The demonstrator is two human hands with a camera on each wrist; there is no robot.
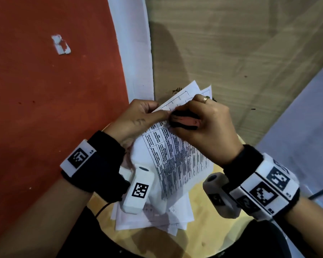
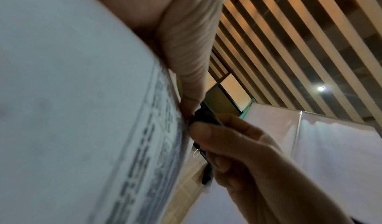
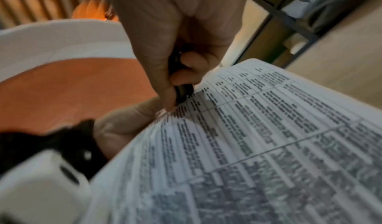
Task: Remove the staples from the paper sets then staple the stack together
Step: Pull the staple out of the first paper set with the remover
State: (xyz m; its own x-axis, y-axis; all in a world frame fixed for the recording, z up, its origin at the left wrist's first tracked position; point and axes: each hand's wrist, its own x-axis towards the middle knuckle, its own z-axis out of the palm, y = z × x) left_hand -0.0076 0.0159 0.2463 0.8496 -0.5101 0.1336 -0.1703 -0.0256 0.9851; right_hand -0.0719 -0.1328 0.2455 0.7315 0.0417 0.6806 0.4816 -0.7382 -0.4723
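Observation:
A printed paper set (image 1: 177, 157) with tables of text is held up above the stool. My left hand (image 1: 138, 118) pinches its top left corner, thumb on the printed side. My right hand (image 1: 203, 123) grips a black and pink staple remover (image 1: 185, 121) pressed against that same corner. In the left wrist view the black staple remover (image 2: 203, 147) sits at the page edge and a small bent staple (image 2: 195, 153) shows beside it. From the right wrist, the staple remover (image 3: 181, 90) tip meets the paper set (image 3: 258, 145) by my left thumb.
More loose paper sheets (image 1: 153, 218) lie stacked on a round wooden stool (image 1: 209, 239) beneath my hands. The floor is red (image 1: 45, 108) on the left, with a white strip (image 1: 134, 53) and wood-grain surface (image 1: 231, 43) beyond. A white scrap (image 1: 61, 44) lies on the red floor.

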